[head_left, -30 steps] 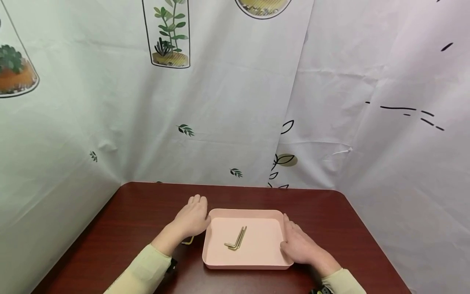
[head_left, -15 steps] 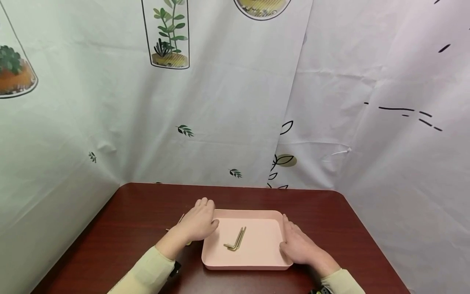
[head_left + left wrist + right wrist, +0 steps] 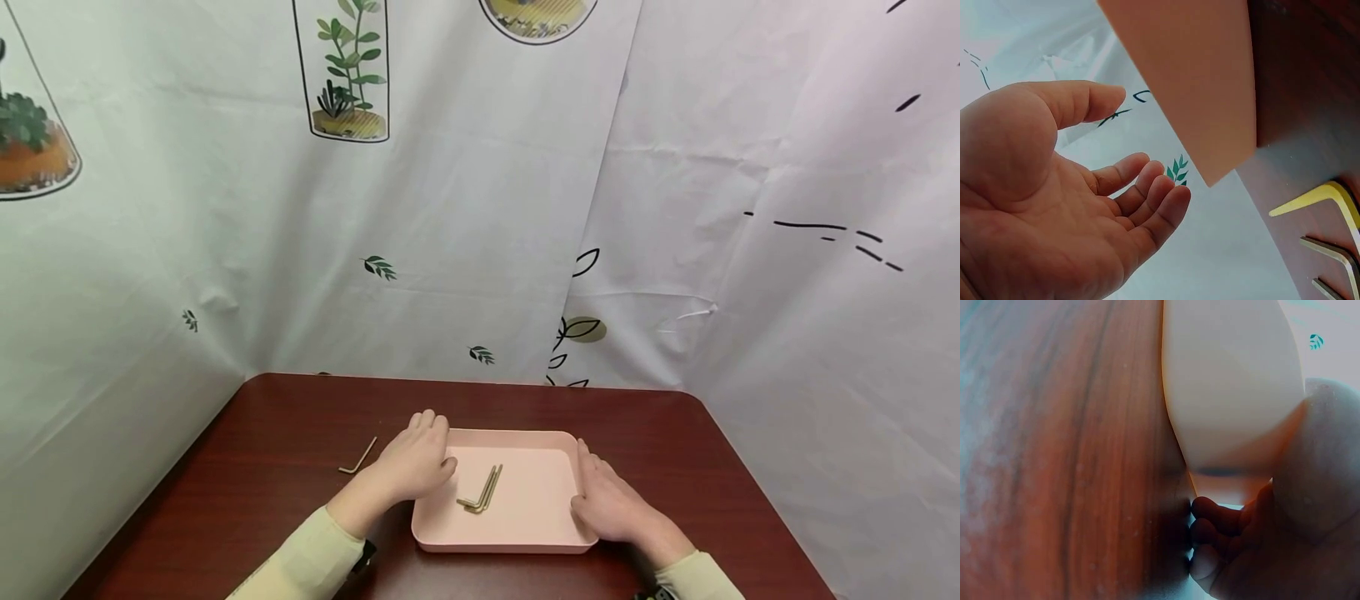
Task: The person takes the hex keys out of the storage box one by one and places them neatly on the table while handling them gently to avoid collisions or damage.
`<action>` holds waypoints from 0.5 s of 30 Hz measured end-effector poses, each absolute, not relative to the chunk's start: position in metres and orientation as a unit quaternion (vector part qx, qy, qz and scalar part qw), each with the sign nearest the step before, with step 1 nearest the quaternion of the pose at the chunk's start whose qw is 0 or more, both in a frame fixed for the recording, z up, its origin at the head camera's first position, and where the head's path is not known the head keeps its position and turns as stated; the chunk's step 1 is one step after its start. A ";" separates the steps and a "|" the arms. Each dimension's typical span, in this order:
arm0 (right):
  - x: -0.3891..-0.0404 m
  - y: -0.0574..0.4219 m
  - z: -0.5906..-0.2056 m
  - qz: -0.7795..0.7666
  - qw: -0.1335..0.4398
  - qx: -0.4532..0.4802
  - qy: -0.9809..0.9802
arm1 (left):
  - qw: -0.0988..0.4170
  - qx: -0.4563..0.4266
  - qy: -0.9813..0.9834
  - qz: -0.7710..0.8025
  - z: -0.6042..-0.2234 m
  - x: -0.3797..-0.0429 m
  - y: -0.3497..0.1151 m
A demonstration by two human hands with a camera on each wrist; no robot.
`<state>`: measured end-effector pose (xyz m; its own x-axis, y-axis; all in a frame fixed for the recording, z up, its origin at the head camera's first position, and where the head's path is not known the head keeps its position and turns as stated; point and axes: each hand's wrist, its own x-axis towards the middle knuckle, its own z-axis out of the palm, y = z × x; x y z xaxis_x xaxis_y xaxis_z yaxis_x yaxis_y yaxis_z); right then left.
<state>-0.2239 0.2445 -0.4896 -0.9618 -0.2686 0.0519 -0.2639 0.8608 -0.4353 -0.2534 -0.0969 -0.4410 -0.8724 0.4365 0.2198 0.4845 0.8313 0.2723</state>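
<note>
A pink tray (image 3: 517, 533) lies on the table, with a few brass-coloured hex keys (image 3: 491, 492) grouped inside it. At its left rim is my left hand (image 3: 416, 458); the left wrist view shows the fingers loosely bent, the palm bare and a gap to the tray wall (image 3: 1210, 94). My right hand (image 3: 611, 500) grips the right rim, thumb over the edge and fingers low along the outside, as the right wrist view shows. Left of my left hand, one hex key (image 3: 360, 458) rests on the table. A yellow hex key (image 3: 1316, 199) and darker ones appear in the left wrist view.
The dark red-brown table (image 3: 300, 417) has rounded far corners. A white cloth (image 3: 465, 208) printed with plants hangs behind it and along both sides. My left forearm (image 3: 307, 550) crosses the table's front left and covers part of it.
My left hand has moved a little right and toward me, over the tray's left rim. The hex key on the table to its left has come into view. My right hand stays put.
</note>
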 end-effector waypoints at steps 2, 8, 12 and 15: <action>-0.224 0.244 -0.490 -0.225 0.006 -0.138 0.965 | 0.073 -0.245 -0.953 -0.163 -0.440 -0.252 -0.095; -0.224 0.244 -0.489 -0.224 0.007 -0.136 0.965 | 0.072 -0.257 -0.949 -0.166 -0.436 -0.250 -0.090; -0.223 0.244 -0.489 -0.225 0.007 -0.138 0.964 | 0.071 -0.266 -0.947 -0.167 -0.436 -0.248 -0.087; -0.224 0.244 -0.489 -0.226 0.007 -0.139 0.964 | 0.069 -0.272 -0.946 -0.163 -0.437 -0.247 -0.085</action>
<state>-0.2237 0.2441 -0.4886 -0.9614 -0.2709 0.0491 -0.2645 0.8592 -0.4379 -0.2467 -0.0849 -0.4370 -0.8419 0.4929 0.2197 0.5380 0.7986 0.2700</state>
